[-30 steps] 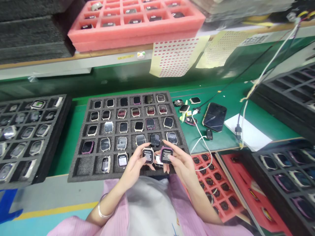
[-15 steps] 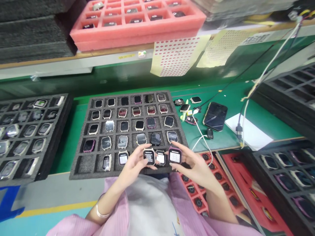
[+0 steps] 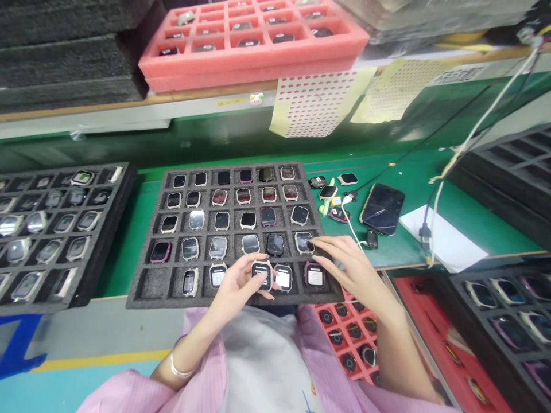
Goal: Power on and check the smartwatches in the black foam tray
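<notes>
My left hand (image 3: 239, 281) grips a light-framed smartwatch body (image 3: 261, 276) by its edges, over the front row of a dark grey foam tray (image 3: 148, 285). Lines of text show on its lit screen. My right hand (image 3: 348, 264) is above the tray's right edge with fingers stretched out and slightly apart. Its fingertips are at the right side of a dark-screened watch (image 3: 304, 243); whether they touch it I cannot tell. Below them a purple-framed watch (image 3: 314, 276) with a lit screen lies in the front right compartment. Another lit watch (image 3: 283, 277) sits beside my left hand.
More watches fill a grey tray (image 3: 103, 229) at left. A phone (image 3: 382, 209), white cable (image 3: 353, 229) and loose watches (image 3: 328, 193) lie right of the tray. A pink foam tray (image 3: 253, 60) stands on the shelf above; a red tray (image 3: 342, 347) is low right.
My right hand has let go of the purple-framed watch, which now lies in the front right compartment, and has moved up toward the watch behind it. My left hand keeps its watch.
</notes>
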The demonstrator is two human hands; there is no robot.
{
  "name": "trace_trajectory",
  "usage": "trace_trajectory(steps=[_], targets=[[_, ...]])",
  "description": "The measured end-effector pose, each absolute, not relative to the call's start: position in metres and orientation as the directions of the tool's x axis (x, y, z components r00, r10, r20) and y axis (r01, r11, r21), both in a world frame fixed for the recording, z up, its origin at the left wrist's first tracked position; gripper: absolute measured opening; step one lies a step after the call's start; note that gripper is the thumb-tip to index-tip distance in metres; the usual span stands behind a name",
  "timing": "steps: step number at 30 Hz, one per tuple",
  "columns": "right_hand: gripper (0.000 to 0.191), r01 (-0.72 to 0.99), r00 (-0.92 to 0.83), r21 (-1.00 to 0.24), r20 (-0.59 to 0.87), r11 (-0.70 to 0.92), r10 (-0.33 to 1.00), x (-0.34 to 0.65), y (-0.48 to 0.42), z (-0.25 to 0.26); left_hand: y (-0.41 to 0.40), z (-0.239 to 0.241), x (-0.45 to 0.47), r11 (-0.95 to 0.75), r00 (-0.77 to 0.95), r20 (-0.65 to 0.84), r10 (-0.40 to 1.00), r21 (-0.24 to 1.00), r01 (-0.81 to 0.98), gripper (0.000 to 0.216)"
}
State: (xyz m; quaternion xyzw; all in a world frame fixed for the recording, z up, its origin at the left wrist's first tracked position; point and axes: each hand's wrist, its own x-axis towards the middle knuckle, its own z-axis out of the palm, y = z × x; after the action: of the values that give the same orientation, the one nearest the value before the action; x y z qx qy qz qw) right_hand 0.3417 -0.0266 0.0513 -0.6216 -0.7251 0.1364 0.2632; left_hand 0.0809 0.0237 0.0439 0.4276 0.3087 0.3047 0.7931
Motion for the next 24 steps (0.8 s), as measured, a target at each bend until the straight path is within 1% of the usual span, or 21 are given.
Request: trace_trajectory(steps=[3, 8, 11, 13, 15, 17, 18, 19, 21, 22, 24], targets=[[0.03, 0.855, -0.073, -0.488, 0.222, 0.176, 0.972, 0.336, -0.017, 0.046, 0.024, 0.044, 0.081, 0.441, 0.626, -0.22, 0.748, 0.87, -0.22, 0.038], [0.038, 0.898, 0.039, -0.432, 0.265, 0.082, 0.963, 0.32, -0.009, 0.036, 0.024, 0.043, 0.082, 0.437, 0.622, -0.223, 0.75, 0.874, -0.214, 0.039], [0.039, 0.875, 0.114, -0.483, 0.255, 0.024, 0.96, 0.316, -0.006, 0.033, 0.022, 0.042, 0.082, 0.426, 0.63, -0.22, 0.745, 0.883, -0.196, 0.04], [0.038, 0.837, 0.157, -0.546, 0.213, -0.015, 0.964, 0.318, -0.005, 0.032, 0.021, 0.041, 0.08, 0.387, 0.645, -0.206, 0.736, 0.91, -0.151, 0.052], [0.031, 0.798, 0.149, -0.602, 0.163, -0.021, 0.975, 0.323, -0.004, 0.034, 0.02, 0.039, 0.074, 0.27, 0.629, -0.185, 0.755, 0.962, -0.043, 0.065], [0.022, 0.771, 0.106, -0.637, 0.129, 0.0, 0.986, 0.329, -0.004, 0.036, 0.02, 0.035, 0.067, 0.061, 0.582, -0.129, 0.803, 0.989, 0.135, 0.065], [0.021, 0.762, 0.09, -0.647, 0.119, 0.008, 0.989, 0.331, -0.004, 0.037, 0.021, 0.034, 0.062, -0.06, 0.571, -0.084, 0.816, 0.972, 0.228, 0.062], [0.022, 0.752, 0.087, -0.659, 0.108, 0.006, 0.99, 0.333, -0.003, 0.038, 0.023, 0.033, 0.058, -0.176, 0.584, -0.04, 0.811, 0.935, 0.309, 0.059], [0.023, 0.696, 0.116, -0.717, 0.078, -0.025, 0.99, 0.337, -0.002, 0.04, 0.027, 0.035, 0.05, -0.372, 0.659, 0.011, 0.752, 0.833, 0.41, 0.058], [0.024, 0.633, 0.143, -0.773, 0.07, -0.038, 0.987, 0.339, -0.001, 0.04, 0.03, 0.038, 0.047, -0.45, 0.703, 0.018, 0.711, 0.78, 0.434, 0.06], [0.025, 0.431, 0.216, -0.902, 0.074, -0.027, 0.974, 0.341, 0.001, 0.043, 0.035, 0.049, 0.045, -0.59, 0.771, 0.032, 0.636, 0.664, 0.459, 0.066]])
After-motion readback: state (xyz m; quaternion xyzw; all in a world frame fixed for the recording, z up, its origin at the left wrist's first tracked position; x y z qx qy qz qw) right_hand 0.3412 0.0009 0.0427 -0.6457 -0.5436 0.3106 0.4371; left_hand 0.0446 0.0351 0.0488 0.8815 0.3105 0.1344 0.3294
